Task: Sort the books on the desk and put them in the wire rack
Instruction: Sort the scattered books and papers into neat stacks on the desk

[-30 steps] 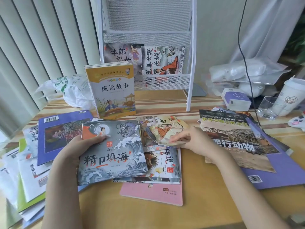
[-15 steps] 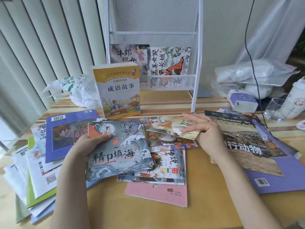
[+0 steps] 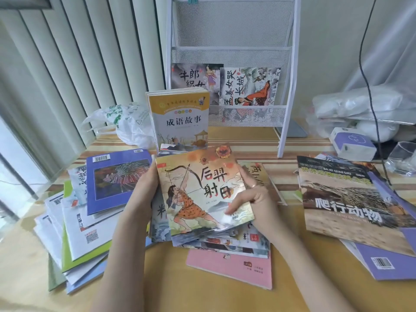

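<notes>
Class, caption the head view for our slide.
Both hands hold an archer-cover picture book before the white wire rack.

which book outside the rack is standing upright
The yellow-topped book in front of the wire rack, left side. It stands on its bottom edge, cover facing the camera; the other books outside the rack lie flat or are held in hands.

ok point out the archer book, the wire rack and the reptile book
archer book (image 3: 198, 188), head view, middle of its front cover
wire rack (image 3: 282, 136), head view, lower part of its right white leg
reptile book (image 3: 344, 199), head view, middle of its cover photo
</notes>
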